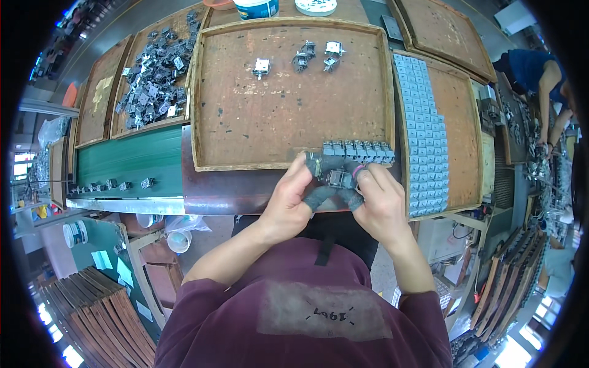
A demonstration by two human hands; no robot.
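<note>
Between my left hand [288,199] and my right hand [381,199] is a small boxy metal part [338,178], pinched from both sides just in front of the tray's near edge. Dark grey wraps cover the thumbs and forefingers that grip it. Just beyond my fingers, a short row of similar metal parts [359,150] stands in the near right corner of the wooden tray [245,132]. Farther back in that tray lie one loose metal part [261,68] and a few more beside it. Fine detail of the held part is too small to make out.
A tray at left holds a heap of loose metal parts [153,76]. Several parts sit on a green conveyor belt [129,162]. To the right, a tray carries neat rows of parts [423,135]. Another person [540,80] works at far right. Wooden trays [98,313] are stacked lower left.
</note>
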